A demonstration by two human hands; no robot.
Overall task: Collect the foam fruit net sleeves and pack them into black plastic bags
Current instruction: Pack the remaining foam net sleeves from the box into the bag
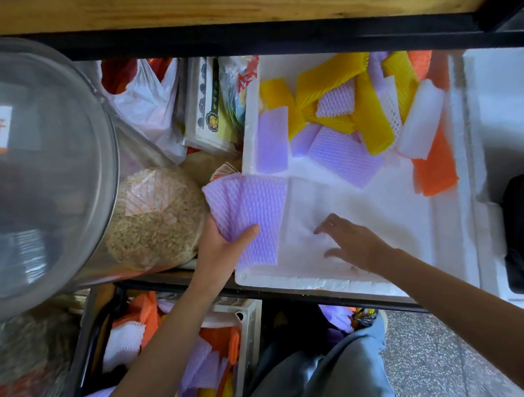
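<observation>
My left hand [224, 248] grips a fanned stack of purple foam net sleeves [252, 207] over the left front corner of a white foam box [318, 278]. My right hand [349, 239] hovers open, fingers spread, above the box's bare white floor. Loose sleeves lie at the back of the box: purple sleeves [343, 154], yellow sleeves [368, 118], white sleeves [421, 119] and orange sleeves [436, 169]. A black bag [523, 226] sits in a second foam box at the right edge.
A big clear jar [43, 166] of grain fills the left. White carrier bags [148, 107] and packets [205, 107] stand behind it. Below the shelf a white crate [248, 328] holds more orange, white and purple sleeves. A wooden shelf [216, 5] spans overhead.
</observation>
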